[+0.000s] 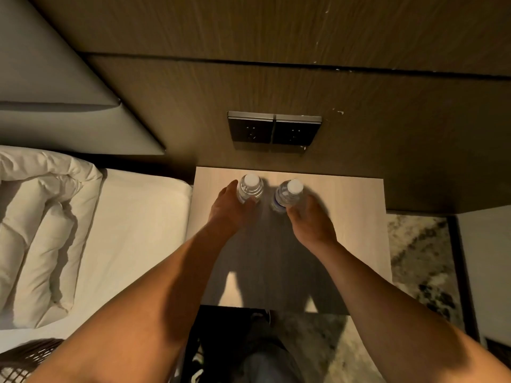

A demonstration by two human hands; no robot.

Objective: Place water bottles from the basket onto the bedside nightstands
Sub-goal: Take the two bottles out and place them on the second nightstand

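The person stands at the nightstand [345, 230], a pale wood worktop set against a dark wood wall panel [276, 78]. Both arms reach forward over it.

Left hand [225, 210]: the grip is wrapped around the left bottle [250, 189], fingers curled on its body. The bottle stands upright at the back of the worktop, clear plastic with a white cap. Its contents cannot be judged from above.

Right hand [311, 219]: the grip is wrapped around the right bottle [289, 196], also clear with a white cap and a blue band near its lower part. This bottle leans slightly to the left. Motion blur softens its outline, so it cannot be told whether its base rests on the worktop.

The two bottles sit close together, with a narrow gap between them, just in front of a double wall socket [273, 131].

The basket [25, 360] shows only as a dark woven rim at the lower left corner, on the bed [132, 230]; its inside is cut off by the frame edge and the left forearm. A folded white duvet [41, 222] lies on the bed. Patterned carpet [420, 258] shows to the right of the nightstand. The area below the worktop front edge is too dark to make out.
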